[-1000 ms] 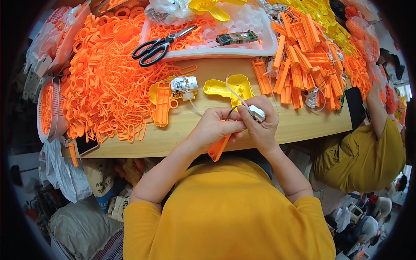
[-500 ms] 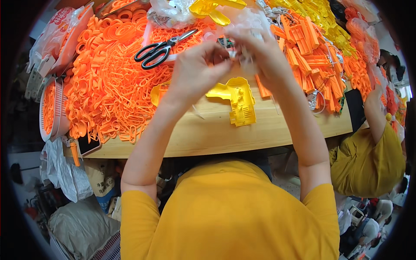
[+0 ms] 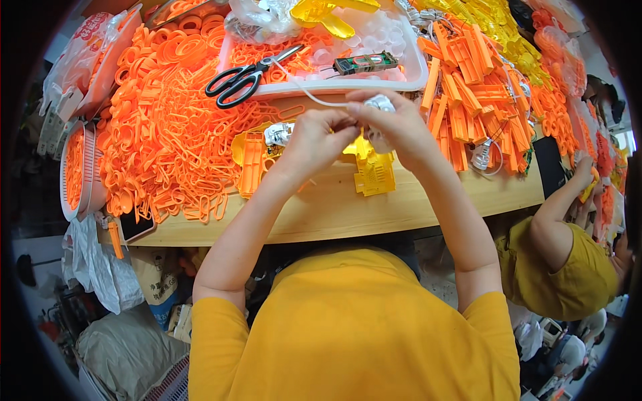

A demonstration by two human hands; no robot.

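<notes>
On a wooden table (image 3: 321,217), an orange heap (image 3: 167,120) lies at nine o'clock and a yellow shell (image 3: 376,178) at seven from the right hand (image 3: 402,128). The left hand (image 3: 317,139) pinches, on what I cannot tell; the right grips a white part (image 3: 380,102) toward eleven.

- Right hand (image 3: 402,128): grasping white part (image 3: 380,102); pale cord (image 3: 323,102) arcing leftward.
- Left hand (image 3: 313,142): adjacent, curled; contents unclear.
- Yellow shell (image 3: 376,179): on table (image 3: 328,217), near hands.
- Scissors (image 3: 259,67): across tray (image 3: 354,85) rim.
</notes>
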